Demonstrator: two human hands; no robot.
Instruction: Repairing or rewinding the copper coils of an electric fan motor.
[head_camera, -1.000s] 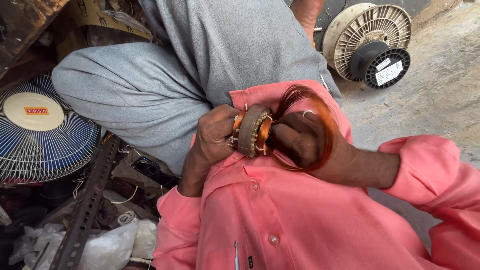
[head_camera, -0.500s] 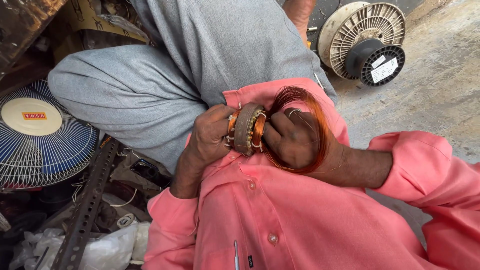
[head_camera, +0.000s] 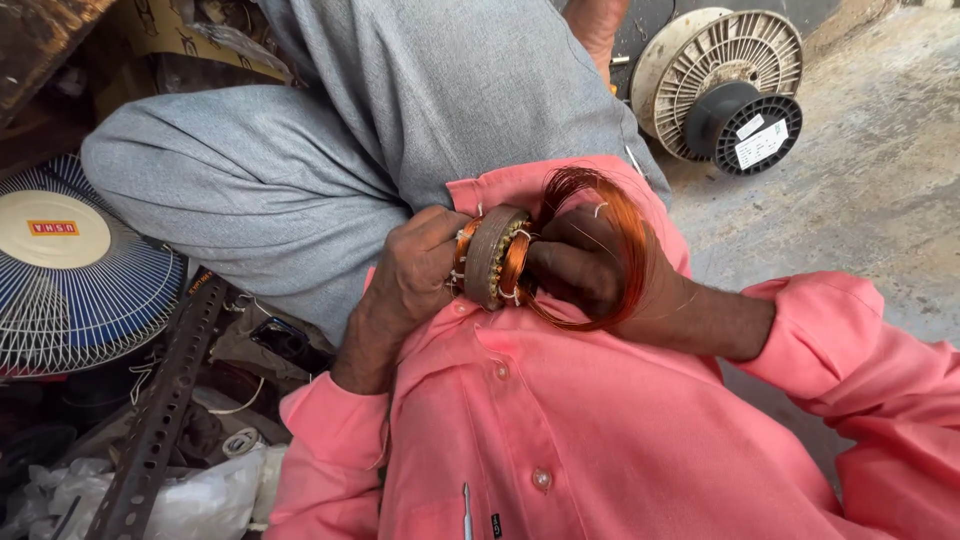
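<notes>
My left hand (head_camera: 415, 270) grips a round motor stator (head_camera: 493, 257) with copper windings, held on edge against my pink shirt front (head_camera: 590, 430). My right hand (head_camera: 580, 268) presses its fingers against the stator's right face. A loose loop of copper wire (head_camera: 628, 240) is draped around my right hand and wrist. The stator's far side is hidden by my fingers.
My grey-trousered knee (head_camera: 250, 190) rises to the left. A blue fan guard with a cream hub (head_camera: 70, 270) lies at far left, a slotted metal angle bar (head_camera: 160, 410) beside it, and white plastic bags (head_camera: 190, 500) below. An empty wire spool (head_camera: 730, 90) sits on the concrete floor (head_camera: 860, 180).
The view has shifted slightly. My hands stay on the stator, and my right fingers have worked in closer against its face with the wire loop.
</notes>
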